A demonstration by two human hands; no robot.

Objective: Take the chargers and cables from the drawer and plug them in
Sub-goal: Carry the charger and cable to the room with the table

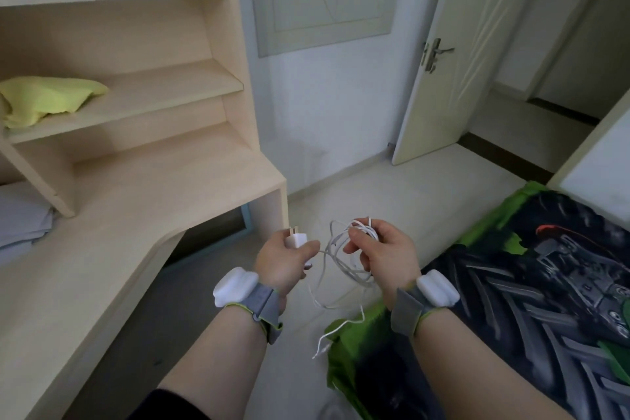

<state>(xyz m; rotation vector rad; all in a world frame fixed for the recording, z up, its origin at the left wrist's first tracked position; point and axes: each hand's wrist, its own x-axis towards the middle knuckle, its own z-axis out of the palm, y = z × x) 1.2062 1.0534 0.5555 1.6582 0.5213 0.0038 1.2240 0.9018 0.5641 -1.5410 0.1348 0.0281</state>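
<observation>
left hand [284, 261] closed round white charger [296, 239], prongs pointing far | right hand [385, 254] pinching bundled white cable [344, 256], loose end dangling near bed cover [511, 300] | wooden desk [136, 215] left | open door [477, 44] far right

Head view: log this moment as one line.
left hand: holds white charger | right hand: holds coiled white cable | cable end dangling | plugged in: not yet

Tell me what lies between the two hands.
In the head view, a stretch of white cable runs from the white charger in the left hand to the coil bunched in the right hand; floor shows behind it.
</observation>
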